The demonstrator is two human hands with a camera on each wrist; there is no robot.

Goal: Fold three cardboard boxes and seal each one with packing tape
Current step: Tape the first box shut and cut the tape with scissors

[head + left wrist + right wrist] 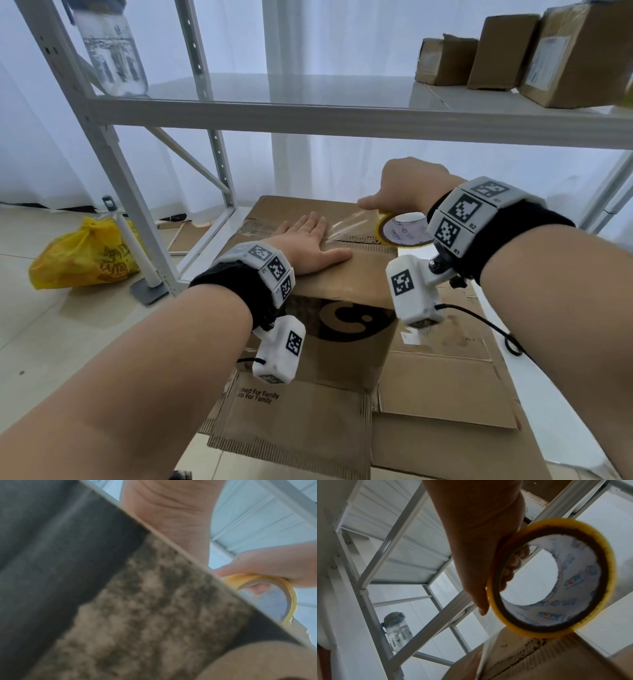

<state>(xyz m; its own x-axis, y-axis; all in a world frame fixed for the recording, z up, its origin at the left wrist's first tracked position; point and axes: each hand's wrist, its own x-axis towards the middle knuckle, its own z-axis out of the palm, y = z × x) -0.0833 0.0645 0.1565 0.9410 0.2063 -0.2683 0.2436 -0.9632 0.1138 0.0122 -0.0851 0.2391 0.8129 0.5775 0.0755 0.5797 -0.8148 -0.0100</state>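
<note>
A brown cardboard box [346, 274] stands folded in front of me with its top flaps closed. My left hand [310, 241] lies flat on the top, fingers straight, pressing down a strip of clear tape [352, 224] over the seam. My right hand [404, 192] grips a yellow-edged roll of packing tape [404, 229] at the box's right top edge, fingers through its core. The strip runs from the roll to under my left fingers. The roll [553, 578] fills the right wrist view, resting on the box edge [539, 655]. In the left wrist view the roll [267, 592] shows beyond the box's side.
Flattened cardboard boxes [442, 387] lie under and around the folded one. A white metal shelf [308, 116] stands ahead, with several sealed boxes [534, 54] at its right and a water bottle [113, 51] at its left. A yellow plastic bag [85, 253] sits on the floor, left.
</note>
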